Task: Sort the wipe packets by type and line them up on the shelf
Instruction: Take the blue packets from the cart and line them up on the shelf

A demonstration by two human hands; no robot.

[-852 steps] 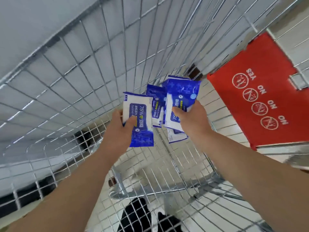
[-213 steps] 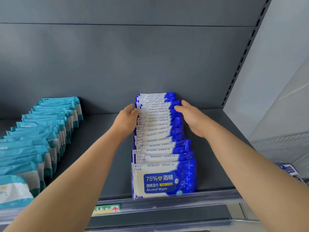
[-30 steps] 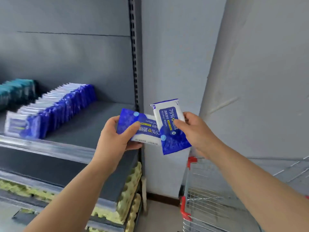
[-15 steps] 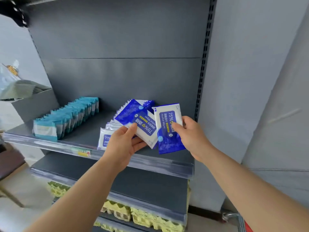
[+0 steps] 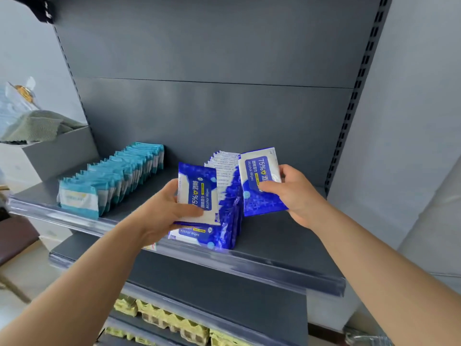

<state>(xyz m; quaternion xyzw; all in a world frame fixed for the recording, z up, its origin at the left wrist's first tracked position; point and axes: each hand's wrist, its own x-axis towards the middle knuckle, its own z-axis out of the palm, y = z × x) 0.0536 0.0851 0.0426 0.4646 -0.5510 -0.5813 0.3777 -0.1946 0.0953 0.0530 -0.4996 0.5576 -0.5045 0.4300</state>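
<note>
The left hand (image 5: 159, 211) clamps its fingers (image 5: 190, 212) on one alcohol wipe packet (image 5: 197, 191), the right hand (image 5: 296, 193) on a second packet (image 5: 259, 178) — both upright, flanking the blue row (image 5: 228, 216), likely for slotting in.

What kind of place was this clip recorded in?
Most likely a shop, or a mock-up of one. The grey metal shelf has a slotted upright at its side and a clear price strip along its front; wipe packets stand in sorted rows, and egg trays sit on a lower shelf.

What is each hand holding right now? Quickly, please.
Left hand: grips an alcohol wipes packet, in front of the blue row.
Right hand: pinches a second alcohol wipes packet.
</note>
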